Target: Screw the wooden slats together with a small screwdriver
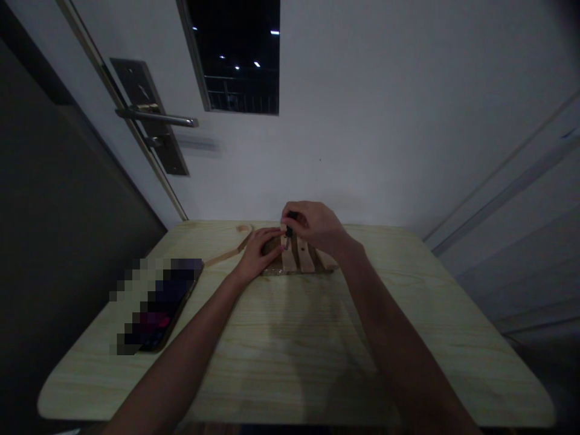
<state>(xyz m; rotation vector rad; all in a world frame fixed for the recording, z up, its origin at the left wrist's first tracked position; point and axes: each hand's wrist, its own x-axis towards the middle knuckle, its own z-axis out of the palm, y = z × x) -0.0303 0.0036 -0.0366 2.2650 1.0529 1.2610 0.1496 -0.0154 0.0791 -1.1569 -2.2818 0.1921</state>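
Observation:
My right hand is closed around the black handle of a small screwdriver-like tool, held nearly upright. The tool's metal end points down at one of several pale tan strips; the exact contact is too small to make out. Those strips lie across a flat brown piece on the table, and one strip has a small dark hole. My left hand rests on the left side of this brown piece, fingers stretched out, with fingertips and thumb beside the tool's tip.
A curled tan strip lies left of my left hand. Near the table's left edge is a phone, partly pixelated. The pale wooden table stands against a white door with a metal handle and a dark window.

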